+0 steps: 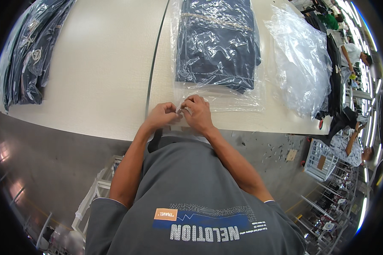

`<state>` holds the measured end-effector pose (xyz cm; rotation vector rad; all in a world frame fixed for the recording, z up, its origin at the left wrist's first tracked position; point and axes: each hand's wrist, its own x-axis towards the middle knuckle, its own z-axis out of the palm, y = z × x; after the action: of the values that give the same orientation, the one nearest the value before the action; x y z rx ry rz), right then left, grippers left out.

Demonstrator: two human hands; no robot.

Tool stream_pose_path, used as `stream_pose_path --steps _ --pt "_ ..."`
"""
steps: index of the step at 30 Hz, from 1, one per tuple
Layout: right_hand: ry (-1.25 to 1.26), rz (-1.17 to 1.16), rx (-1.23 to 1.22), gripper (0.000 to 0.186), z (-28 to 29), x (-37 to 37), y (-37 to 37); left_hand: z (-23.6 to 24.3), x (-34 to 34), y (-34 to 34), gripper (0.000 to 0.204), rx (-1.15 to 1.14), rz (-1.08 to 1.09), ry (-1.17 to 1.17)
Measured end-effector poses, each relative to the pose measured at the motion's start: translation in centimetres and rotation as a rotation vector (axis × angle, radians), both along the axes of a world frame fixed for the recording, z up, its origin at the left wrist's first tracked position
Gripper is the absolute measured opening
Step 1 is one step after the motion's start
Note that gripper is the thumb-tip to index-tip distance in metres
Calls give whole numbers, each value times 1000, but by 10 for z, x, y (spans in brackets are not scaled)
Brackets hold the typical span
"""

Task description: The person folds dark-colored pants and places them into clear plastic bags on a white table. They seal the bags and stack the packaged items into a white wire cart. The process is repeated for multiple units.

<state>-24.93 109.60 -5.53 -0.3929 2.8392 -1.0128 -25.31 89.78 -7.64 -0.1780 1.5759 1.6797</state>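
Dark folded trousers (217, 51) lie inside a clear plastic bag (238, 102) on the pale table, with a light drawstring across their upper part. At the bag's near left corner, my left hand (162, 115) and my right hand (196, 112) come close together. Both pinch the clear plastic there between thumb and fingers. The near end of the bag lies flat and wrinkled, with no garment in that strip.
Bagged dark garments with drawstrings (34, 55) are stacked at the far left. Several clear empty bags (300, 63) lie at the right beside dark garments (334, 63). A dark seam (154, 59) crosses the table (102, 63). A white basket (321, 159) stands below right; other people are beyond.
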Motion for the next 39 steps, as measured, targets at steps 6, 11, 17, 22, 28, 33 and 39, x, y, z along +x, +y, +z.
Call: stream_pose_path --steps 6,11,17,22,28,33,39 --pt "80 -16 44 12 -5 1 -5 21 -10 2 24 49 124 -235" --pt "184 13 71 13 -2 4 -9 -10 -26 13 27 -222 128 62" --pt "374 36 86 14 1 11 -13 5 -30 17 25 -136 301 -98" --pt "457 80 68 16 9 32 -3 7 -31 7 24 -65 321 -216" --pt "462 109 100 16 22 48 -3 10 -20 10 29 -47 323 -199" --pt "370 158 -6 23 22 60 -1 22 4 13 24 -56 213 -182" --pt "274 42 -10 30 29 69 28 23 17 12 20 -64 235 -166"
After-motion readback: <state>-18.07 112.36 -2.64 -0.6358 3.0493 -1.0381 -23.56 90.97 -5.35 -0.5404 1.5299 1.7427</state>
